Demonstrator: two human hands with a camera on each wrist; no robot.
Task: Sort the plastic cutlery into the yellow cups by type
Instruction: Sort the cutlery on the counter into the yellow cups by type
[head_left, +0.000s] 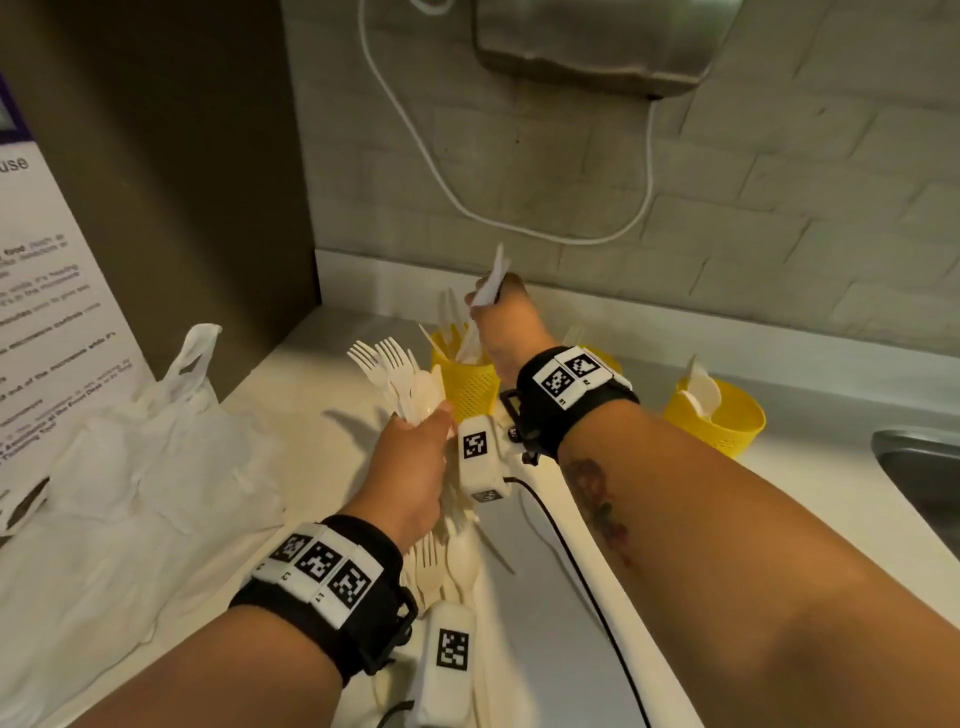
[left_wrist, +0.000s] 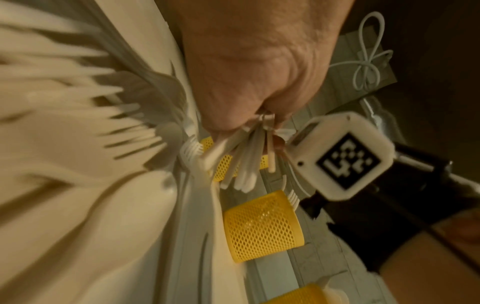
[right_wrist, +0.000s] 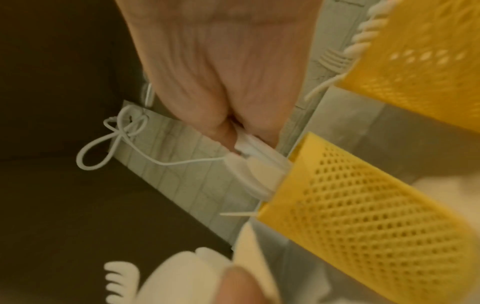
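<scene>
My right hand (head_left: 491, 306) grips a few white plastic pieces (head_left: 495, 275) that look like knives, straight above the left yellow mesh cup (head_left: 467, 384). In the right wrist view those pieces (right_wrist: 250, 152) reach down to that cup's (right_wrist: 363, 205) rim. My left hand (head_left: 423, 431) grips a mixed bundle of forks and spoons (head_left: 400, 374) just left of the cup; their handles (left_wrist: 244, 166) show under the fist. A middle cup (head_left: 605, 356) is mostly hidden behind my right wrist. The right cup (head_left: 722, 421) holds spoons.
Loose cutlery (head_left: 447, 566) lies on the counter under my left wrist. A white plastic bag (head_left: 130, 467) is spread at the left. A steel sink (head_left: 924, 467) sits at the right edge. A white cord (head_left: 519, 218) hangs on the tiled wall below a steel dispenser (head_left: 597, 47).
</scene>
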